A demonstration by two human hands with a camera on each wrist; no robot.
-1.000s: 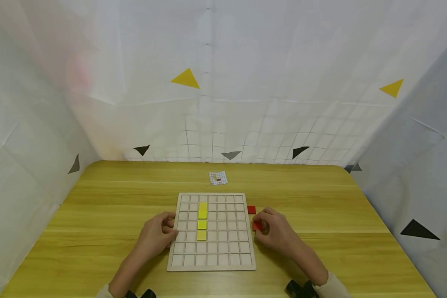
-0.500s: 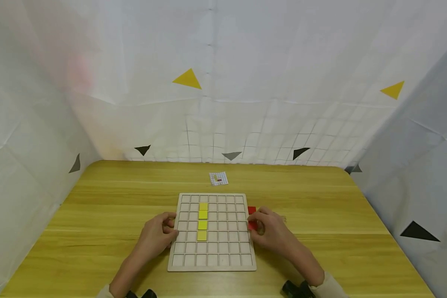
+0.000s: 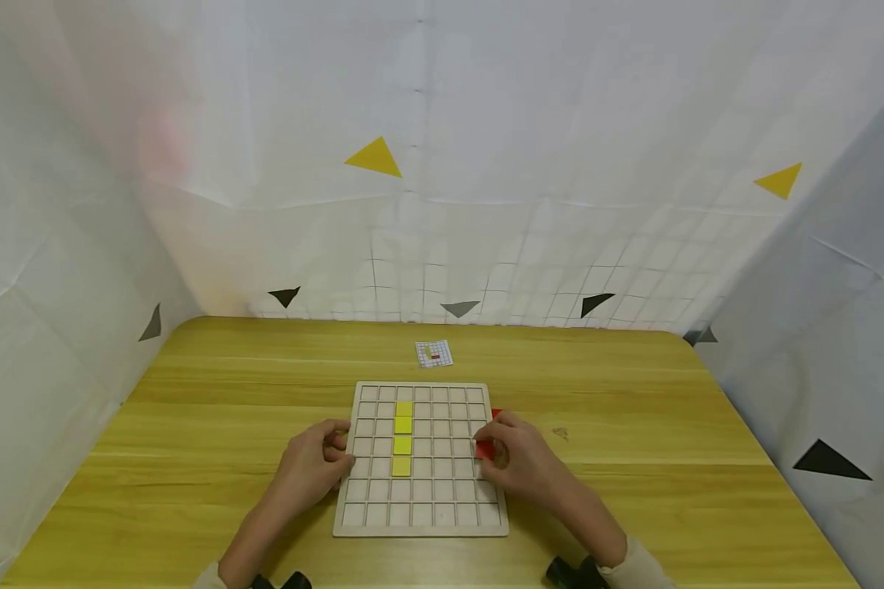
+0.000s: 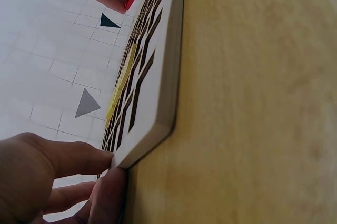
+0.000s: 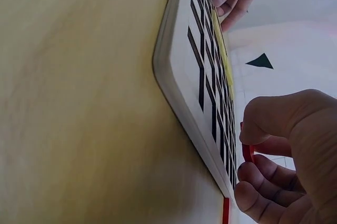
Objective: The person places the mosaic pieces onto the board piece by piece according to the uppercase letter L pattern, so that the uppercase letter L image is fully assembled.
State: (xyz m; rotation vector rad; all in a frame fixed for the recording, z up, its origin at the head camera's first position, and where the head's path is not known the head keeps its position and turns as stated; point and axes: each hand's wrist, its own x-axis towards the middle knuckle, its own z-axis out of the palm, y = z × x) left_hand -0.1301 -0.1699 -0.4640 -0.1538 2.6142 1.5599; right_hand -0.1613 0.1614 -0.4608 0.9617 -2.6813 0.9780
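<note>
A pale square-celled grid board (image 3: 432, 491) lies on the table, with several yellow tiles (image 3: 403, 424) in a line down one column. At its left edge my left hand (image 3: 305, 462) holds on with thumb and index finger. Between thumb and fingers, my right hand (image 3: 526, 462) pinches a red tile (image 3: 485, 449), which overlaps the board's rightmost column in the head view. The right wrist view shows this tile on its edge, above the board's surface. A second red tile (image 3: 496, 413) lies against the board's right side, partly hidden behind my right hand.
A small printed card (image 3: 434, 354) with a grid and coloured cells lies behind the board. White sheets with triangles (image 3: 374, 157) enclose the wooden table (image 3: 633, 393) at the back and both sides.
My right hand has moved left with the red tile, from beside the board to over its right column. The left hand has stayed at the left edge.
</note>
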